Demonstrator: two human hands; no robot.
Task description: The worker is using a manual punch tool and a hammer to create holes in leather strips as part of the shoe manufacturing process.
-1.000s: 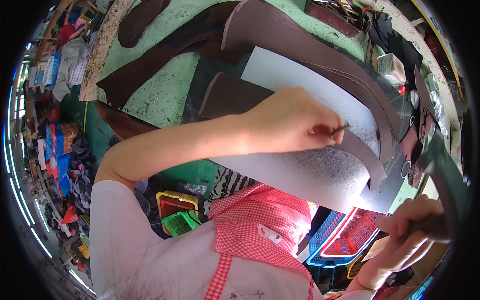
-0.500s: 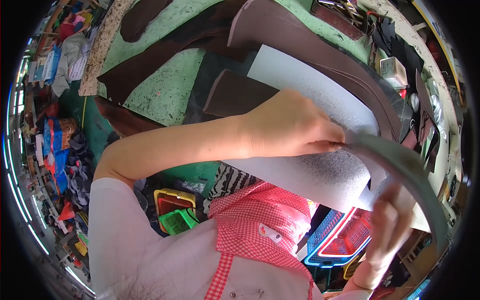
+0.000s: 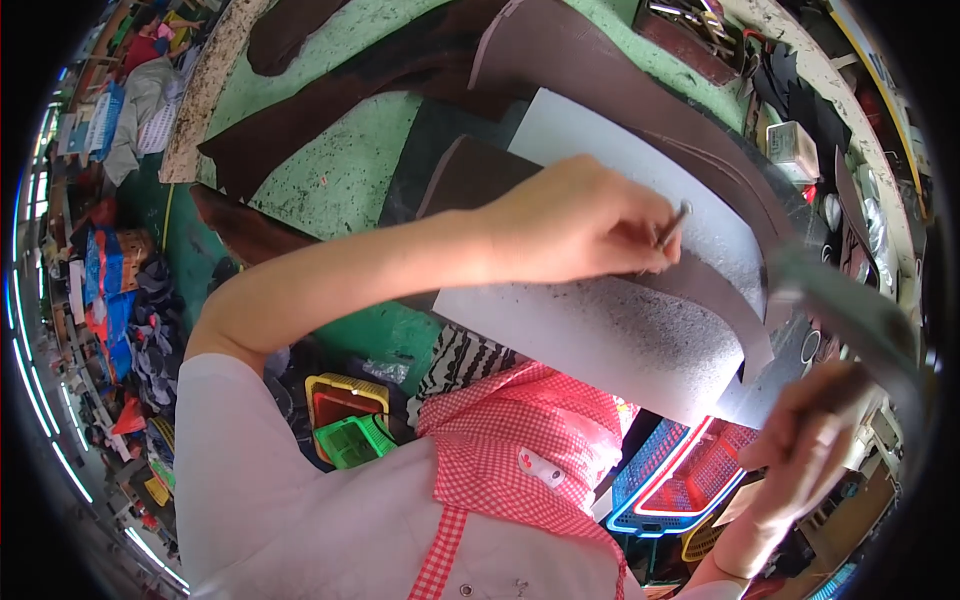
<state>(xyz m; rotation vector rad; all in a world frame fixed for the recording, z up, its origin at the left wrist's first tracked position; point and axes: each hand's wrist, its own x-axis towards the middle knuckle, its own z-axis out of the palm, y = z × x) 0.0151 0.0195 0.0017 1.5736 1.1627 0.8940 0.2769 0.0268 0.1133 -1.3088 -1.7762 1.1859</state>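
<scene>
My left hand [image 3: 590, 220] reaches in across the bench, its fingers pinched round a thin silver-tipped tool [image 3: 672, 228] whose kind I cannot make out. Below that hand lies a white sheet [image 3: 590, 340] speckled with dark grains. A curved dark brown leather strip [image 3: 722, 292] rests on the sheet, its near end partly hidden by the fingers. To the right, my right hand [image 3: 815, 435] is closed on a long grey curved strip [image 3: 850, 305], blurred by motion. The strip arches up off the bench, apart from my left hand.
Large brown leather pieces [image 3: 570, 60] spread over the green bench [image 3: 330, 150]. At the far right are a small pale box [image 3: 792, 152] and a tray of tools [image 3: 690, 40]. Blue and red baskets [image 3: 660, 480] sit below the bench edge, beside my checked apron [image 3: 520, 430].
The grey strip has come away from my left hand and moved right with my right hand. The silver-tipped tool and the brown strip on the sheet now show.
</scene>
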